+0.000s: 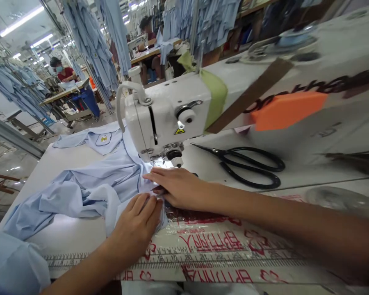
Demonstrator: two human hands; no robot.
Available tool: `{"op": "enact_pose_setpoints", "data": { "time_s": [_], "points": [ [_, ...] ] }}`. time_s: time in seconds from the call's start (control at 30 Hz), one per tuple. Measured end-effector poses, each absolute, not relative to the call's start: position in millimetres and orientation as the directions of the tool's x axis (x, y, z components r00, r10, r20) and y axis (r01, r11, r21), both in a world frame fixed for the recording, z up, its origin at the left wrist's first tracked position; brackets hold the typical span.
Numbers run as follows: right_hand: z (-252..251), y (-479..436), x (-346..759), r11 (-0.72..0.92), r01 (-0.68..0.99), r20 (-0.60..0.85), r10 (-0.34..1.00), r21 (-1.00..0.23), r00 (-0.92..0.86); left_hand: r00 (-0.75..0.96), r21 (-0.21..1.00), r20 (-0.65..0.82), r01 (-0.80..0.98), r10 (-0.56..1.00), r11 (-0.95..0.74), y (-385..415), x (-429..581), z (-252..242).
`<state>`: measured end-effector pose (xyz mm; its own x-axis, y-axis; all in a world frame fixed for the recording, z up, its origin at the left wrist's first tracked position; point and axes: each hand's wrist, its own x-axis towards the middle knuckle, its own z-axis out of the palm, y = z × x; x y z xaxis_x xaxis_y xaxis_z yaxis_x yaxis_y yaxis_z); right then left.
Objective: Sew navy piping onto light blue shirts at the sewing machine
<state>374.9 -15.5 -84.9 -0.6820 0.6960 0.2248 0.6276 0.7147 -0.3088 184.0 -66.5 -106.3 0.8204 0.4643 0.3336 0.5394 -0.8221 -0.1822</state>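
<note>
Ruler strip [203, 259] reads 20, 21 below left hand [137, 223].

A pale blue cotton shirt [89, 196] lies bunched in loose folds on the white table [64, 231]. A flatter panel at the far end carries a navy-outlined oval badge [103, 139] with a yellow emblem. A thin navy-piped seam [138, 176] runs through the folds, and the gathered cloth reaches the steel presser foot [164, 155].
</note>
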Motion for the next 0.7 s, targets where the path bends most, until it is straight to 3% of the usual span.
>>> {"op": "enact_pose_setpoints", "data": {
  "time_s": [0.1,0.3,0.6,0.7],
  "points": [
    [-77.6,-9.3,369.9,0.666,0.685,0.115,0.737,-0.297,-0.666,0.844,-0.183,0.295,0.509,0.447,-0.841,-67.9,183.2,-99.6],
    [-86.9,-6.5,378.7,0.597,0.730,0.079,0.789,-0.333,-0.609,0.806,-0.009,0.231,0.561,0.544,-0.828,-66.6,193.4,-89.5],
    [-91.2,-0.9,378.4,0.585,0.723,0.016,0.781,-0.368,-0.624,0.695,-0.038,0.460,0.638,0.553,-0.770,-47.5,205.8,-108.2],
    [-85.9,-1.3,378.8,0.578,0.735,-0.027,0.779,-0.355,-0.626,0.805,-0.181,0.445,0.509,0.391,-0.842,-44.2,202.1,-103.4]
  ]
}}
